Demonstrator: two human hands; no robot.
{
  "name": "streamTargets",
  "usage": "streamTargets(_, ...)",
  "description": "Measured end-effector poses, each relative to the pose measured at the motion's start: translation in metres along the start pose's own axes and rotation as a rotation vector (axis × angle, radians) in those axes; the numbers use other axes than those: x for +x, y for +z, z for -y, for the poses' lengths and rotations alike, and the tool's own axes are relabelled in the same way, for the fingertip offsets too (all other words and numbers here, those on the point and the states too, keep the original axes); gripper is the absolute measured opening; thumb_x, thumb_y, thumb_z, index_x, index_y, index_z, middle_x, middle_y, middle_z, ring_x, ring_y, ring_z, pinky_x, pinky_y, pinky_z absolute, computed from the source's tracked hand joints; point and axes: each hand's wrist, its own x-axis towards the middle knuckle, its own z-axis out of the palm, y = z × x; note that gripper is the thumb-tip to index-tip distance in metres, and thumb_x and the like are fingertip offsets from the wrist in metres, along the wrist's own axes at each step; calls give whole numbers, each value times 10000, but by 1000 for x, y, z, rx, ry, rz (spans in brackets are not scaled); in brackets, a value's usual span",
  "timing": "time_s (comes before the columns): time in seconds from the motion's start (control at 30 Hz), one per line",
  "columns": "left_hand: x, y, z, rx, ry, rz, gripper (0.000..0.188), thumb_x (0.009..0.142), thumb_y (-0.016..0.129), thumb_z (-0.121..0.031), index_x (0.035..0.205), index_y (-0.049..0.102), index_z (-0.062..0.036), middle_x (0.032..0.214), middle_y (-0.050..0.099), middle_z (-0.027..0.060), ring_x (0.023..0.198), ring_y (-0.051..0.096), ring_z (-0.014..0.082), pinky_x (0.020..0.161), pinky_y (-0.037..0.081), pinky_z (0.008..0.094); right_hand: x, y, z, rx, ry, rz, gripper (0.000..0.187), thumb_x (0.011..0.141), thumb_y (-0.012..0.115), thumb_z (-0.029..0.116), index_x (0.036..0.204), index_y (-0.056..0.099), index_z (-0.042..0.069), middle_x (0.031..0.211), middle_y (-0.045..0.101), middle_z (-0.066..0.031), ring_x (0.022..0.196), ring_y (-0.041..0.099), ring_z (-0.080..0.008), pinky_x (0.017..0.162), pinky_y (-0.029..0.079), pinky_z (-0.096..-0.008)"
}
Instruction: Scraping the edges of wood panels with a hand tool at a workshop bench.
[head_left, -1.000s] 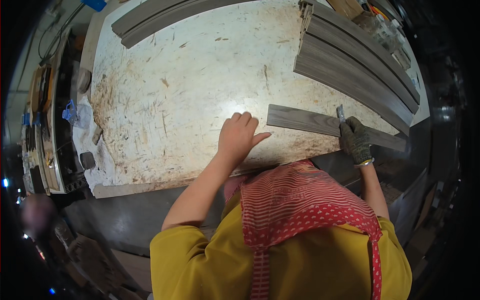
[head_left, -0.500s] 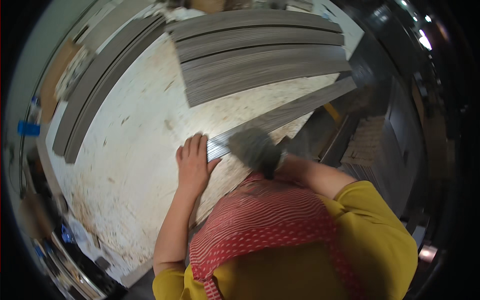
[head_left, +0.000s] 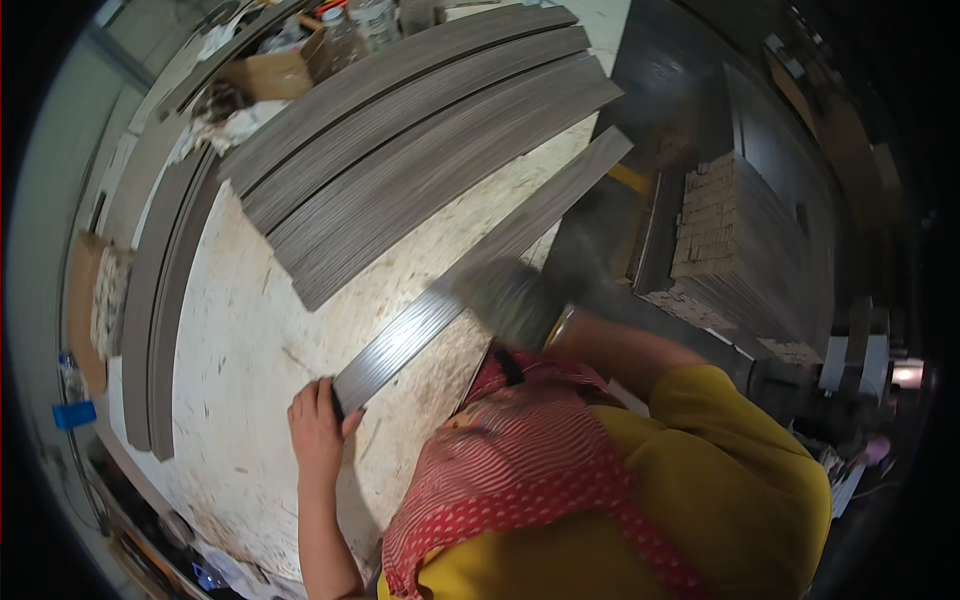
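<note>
A long narrow grey wood-grain plank (head_left: 395, 340) with fine lengthwise grooves slants across the work table (head_left: 250, 350). Around its near left end, the fingers and thumb of my bare left hand (head_left: 320, 425) are closed. My right hand (head_left: 508, 302), in what looks like a dark grey-green glove, is over the middle of the plank and smeared by motion. Its fingers cannot be made out, nor whether it has anything under it. Beyond the plank lie several wider grey boards (head_left: 440, 170) side by side, with dark gaps between them.
Narrow grey strips (head_left: 165, 320) lie along the table's left side. A cardboard box (head_left: 280, 72) and clear jars (head_left: 372, 22) stand at the back. To the right, past the table edge, is a tall stack of boards (head_left: 715, 230). A blue object (head_left: 74, 414) sits far left.
The view has turned, so the boards appear more slanted. My left hand shows lower and farther left, still at the plank's end, and more plank lies between my hands. The right hand stays blurred.
</note>
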Motion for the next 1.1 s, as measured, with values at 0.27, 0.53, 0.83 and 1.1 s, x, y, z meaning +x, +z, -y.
streamTargets(0.27,24,-22,-22,86,-68,76,708,727,743,-238,1334,430,-49,1263,487,148,1193,439,330,998,336,453,-18,29,-68,-1046,260,28,180,867,496,167,953,627,79,747,630,-110,674,628,-264,641,498,-385)
streamTargets(0.53,64,-19,-43,33,-68,256,696,734,740,-246,1339,433,-91,1249,502,114,1150,470,316,954,372,452,-97,-32,-261,58,623,-148,223,872,492,162,1014,641,77,909,636,-127,890,612,-321,766,487,-388)
streamTargets(0.83,124,7,-76,-128,198,42,564,681,742,-283,1106,534,24,1213,521,212,1099,507,374,947,404,452,-100,-11,-266,337,682,-314,361,908,512,305,1107,634,30,1117,629,-165,1034,581,-340,889,447,-435)
streamTargets(1.1,11,-35,-37,-113,-53,-97,631,672,767,-418,1110,544,-22,959,601,146,866,605,312,730,505,394,-226,47,-421,263,774,-317,438,865,533,82,1303,525,77,1262,555,-121,1059,580,-177,783,506,-299)
